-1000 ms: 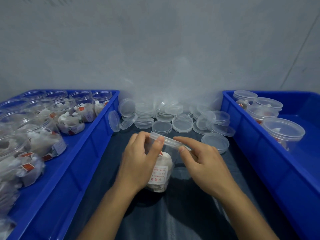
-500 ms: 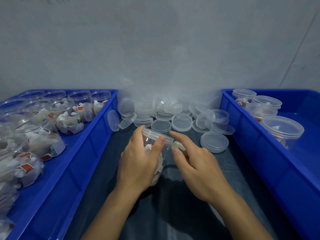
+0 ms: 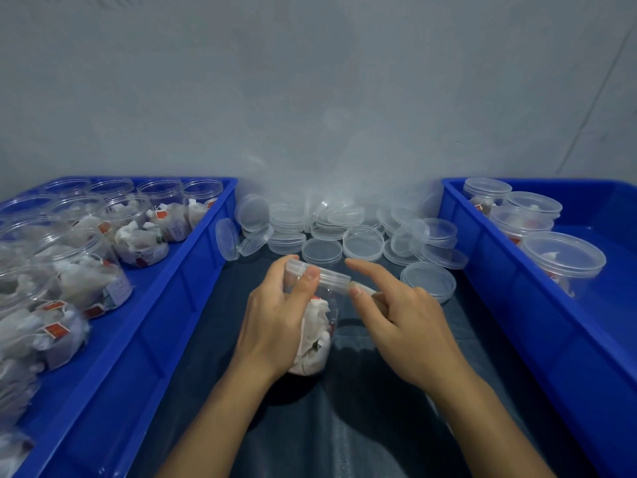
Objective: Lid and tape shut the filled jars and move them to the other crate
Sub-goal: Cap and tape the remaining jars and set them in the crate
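Since a moment ago, the jar (image 3: 312, 326) tips more to the right. Left hand (image 3: 275, 326) holds it tight; the lid (image 3: 319, 276) points at the right hand (image 3: 403, 319), whose thumb and finger pinch something small.

Dark cloth (image 3: 362, 426) over worktop btwn crates, plain grey wall (image 3: 310, 81) behind

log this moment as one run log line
step: taping lid | left hand: holds lidded jar, tilted | right hand: thumb at lid edge | right crate: lidded jars
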`<state>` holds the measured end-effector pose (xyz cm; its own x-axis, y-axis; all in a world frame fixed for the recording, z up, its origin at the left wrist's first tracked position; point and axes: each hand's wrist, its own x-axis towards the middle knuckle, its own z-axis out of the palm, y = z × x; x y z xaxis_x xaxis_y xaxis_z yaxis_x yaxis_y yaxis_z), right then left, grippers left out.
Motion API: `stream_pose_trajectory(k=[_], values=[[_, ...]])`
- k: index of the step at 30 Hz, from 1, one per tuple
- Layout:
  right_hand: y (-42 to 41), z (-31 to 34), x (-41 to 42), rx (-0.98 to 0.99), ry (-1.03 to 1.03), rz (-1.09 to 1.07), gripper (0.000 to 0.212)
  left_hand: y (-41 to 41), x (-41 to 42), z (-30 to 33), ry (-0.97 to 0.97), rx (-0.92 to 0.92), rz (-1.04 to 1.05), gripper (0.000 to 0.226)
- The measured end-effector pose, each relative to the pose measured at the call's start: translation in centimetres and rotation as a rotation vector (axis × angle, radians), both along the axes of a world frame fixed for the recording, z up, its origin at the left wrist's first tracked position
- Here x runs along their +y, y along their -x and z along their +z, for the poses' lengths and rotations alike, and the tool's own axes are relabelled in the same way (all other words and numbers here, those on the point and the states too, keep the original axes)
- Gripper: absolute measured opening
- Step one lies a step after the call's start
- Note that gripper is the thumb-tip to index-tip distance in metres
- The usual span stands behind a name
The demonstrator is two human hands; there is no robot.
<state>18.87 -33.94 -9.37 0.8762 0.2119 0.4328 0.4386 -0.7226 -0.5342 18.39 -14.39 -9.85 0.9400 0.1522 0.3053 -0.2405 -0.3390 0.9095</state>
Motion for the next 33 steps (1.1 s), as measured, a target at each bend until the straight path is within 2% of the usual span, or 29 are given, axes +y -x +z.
stream_pose_trajectory(k=[12,15,17,19,21,23,26,28,31,33], values=[[0.4,0.2,0.5,0.004,0.014,-0.06,0.029,-0.3,0.3,-0.2,0.097,-0.001,-0.078,0.051],[0.8,0.4,0.8,-0.014,-0.017,-0.094,0.033,-0.1,0.2,-0.4,0.093,-0.004,-0.055,0.054],[1.1,0.4,1.0,-0.034,-0.021,-0.11,0.036,0.0,0.1,-0.4,0.038,0.002,-0.036,0.062],[1.2,0.5,1.2,-0.066,-0.02,-0.115,0.038,0.1,0.0,-0.4,-0.084,-0.02,0.013,0.06],[1.3,0.6,1.4,-0.095,-0.015,-0.121,0.041,0.1,-0.1,-0.1,-0.231,-0.065,0.118,0.056],[1.3,0.6,1.5,-0.112,-0.011,-0.132,0.043,0.4,-0.3,0.1,-0.332,-0.106,0.207,0.063],[1.5,0.4,1.6,-0.166,0.004,-0.155,0.041,0.9,-1.1,0.2,-0.394,-0.085,0.241,0.08],[1.7,0.3,1.9,-0.166,0.014,-0.154,0.044,1.1,-1.7,0.0,-0.416,-0.063,0.231,0.083],[1.8,0.2,2.1,-0.107,0.009,-0.14,0.052,0.9,-1.6,0.0,-0.467,-0.027,0.216,0.09],[1.8,0.4,2.0,-0.028,-0.012,-0.098,0.053,0.6,-1.0,0.0,-0.452,-0.009,0.199,0.086]])
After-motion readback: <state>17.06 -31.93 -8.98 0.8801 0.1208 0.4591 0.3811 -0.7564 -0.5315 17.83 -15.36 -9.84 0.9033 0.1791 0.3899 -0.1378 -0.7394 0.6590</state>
